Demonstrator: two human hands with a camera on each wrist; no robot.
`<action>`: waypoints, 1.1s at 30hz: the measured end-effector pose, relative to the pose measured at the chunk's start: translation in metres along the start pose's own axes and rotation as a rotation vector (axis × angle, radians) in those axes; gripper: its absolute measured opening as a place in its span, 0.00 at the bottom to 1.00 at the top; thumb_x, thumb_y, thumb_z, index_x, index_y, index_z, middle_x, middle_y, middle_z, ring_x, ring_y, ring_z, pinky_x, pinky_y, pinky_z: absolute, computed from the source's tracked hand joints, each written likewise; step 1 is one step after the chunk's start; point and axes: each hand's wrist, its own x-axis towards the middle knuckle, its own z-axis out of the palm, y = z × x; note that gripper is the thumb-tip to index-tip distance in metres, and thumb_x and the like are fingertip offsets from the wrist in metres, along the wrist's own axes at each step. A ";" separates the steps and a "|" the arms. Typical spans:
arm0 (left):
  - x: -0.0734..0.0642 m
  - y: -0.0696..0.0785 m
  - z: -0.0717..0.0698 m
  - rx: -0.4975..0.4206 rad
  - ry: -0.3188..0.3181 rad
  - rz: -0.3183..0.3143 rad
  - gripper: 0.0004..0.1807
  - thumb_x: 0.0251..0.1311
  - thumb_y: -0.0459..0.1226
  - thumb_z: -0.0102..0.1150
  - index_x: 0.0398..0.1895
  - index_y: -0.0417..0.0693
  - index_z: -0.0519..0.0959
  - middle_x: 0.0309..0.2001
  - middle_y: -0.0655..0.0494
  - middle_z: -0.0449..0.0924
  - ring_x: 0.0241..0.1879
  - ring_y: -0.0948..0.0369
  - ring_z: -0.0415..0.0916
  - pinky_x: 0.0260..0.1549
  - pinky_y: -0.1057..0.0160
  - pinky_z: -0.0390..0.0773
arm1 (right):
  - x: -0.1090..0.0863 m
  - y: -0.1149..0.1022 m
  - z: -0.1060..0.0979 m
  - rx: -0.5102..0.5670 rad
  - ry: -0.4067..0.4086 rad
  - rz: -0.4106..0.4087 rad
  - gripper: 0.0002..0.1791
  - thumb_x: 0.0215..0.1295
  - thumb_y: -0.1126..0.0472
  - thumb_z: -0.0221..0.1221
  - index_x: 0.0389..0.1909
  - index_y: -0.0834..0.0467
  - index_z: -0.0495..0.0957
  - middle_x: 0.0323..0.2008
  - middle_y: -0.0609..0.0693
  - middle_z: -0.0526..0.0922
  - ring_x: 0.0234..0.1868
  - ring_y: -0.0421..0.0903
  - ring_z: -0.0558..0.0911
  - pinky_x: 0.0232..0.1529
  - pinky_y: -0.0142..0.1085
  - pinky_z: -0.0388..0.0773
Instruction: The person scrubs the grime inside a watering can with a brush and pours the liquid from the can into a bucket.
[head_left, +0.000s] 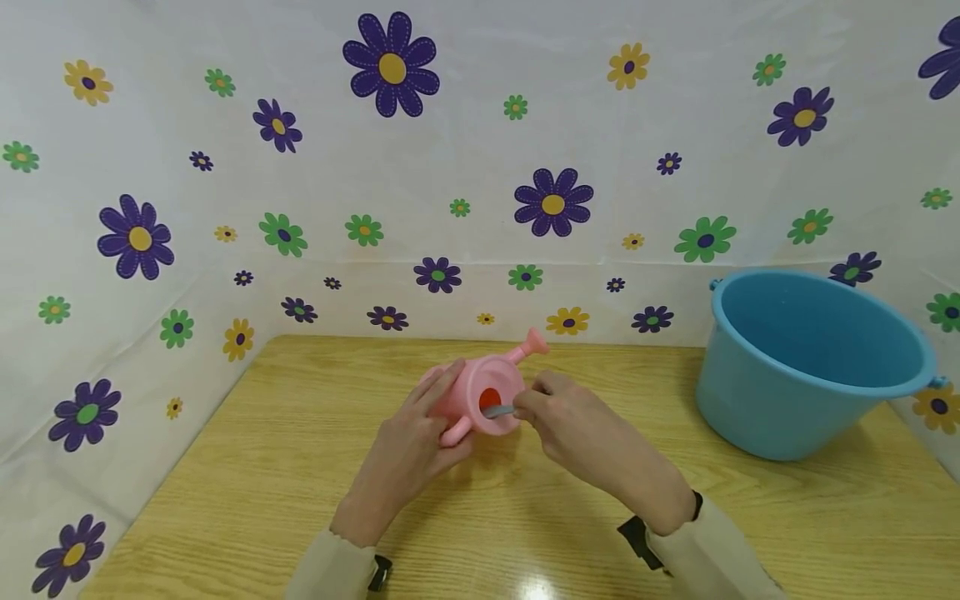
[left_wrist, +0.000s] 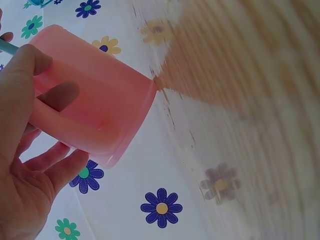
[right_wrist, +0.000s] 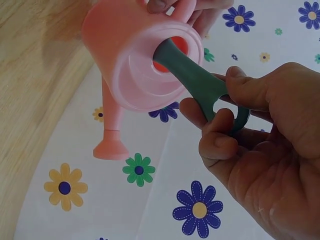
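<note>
A pink watering can (head_left: 510,383) is held tipped on its side above the wooden table, its top opening facing right and its spout (head_left: 519,352) pointing to the far right. My left hand (head_left: 405,454) grips it at the body and the curved handle (left_wrist: 75,130). With thumb and fingers my right hand (right_wrist: 280,130) pinches the looped end of a grey-green handle (right_wrist: 187,70). That handle's other end goes into the can's opening, so what it belongs to is hidden. Something red-orange (right_wrist: 179,44) shows inside the opening.
A large blue bucket (head_left: 780,417) stands at the right of the wooden table (head_left: 247,467). Behind the table and at its sides hangs a white sheet (head_left: 465,142) printed with flowers.
</note>
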 end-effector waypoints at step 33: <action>0.002 0.000 0.000 0.044 -0.007 0.011 0.20 0.59 0.45 0.73 0.14 0.47 0.78 0.74 0.46 0.70 0.72 0.48 0.70 0.56 0.57 0.82 | 0.016 -0.001 0.029 -0.093 0.002 -0.059 0.09 0.60 0.73 0.68 0.39 0.59 0.86 0.38 0.53 0.84 0.40 0.45 0.81 0.44 0.32 0.86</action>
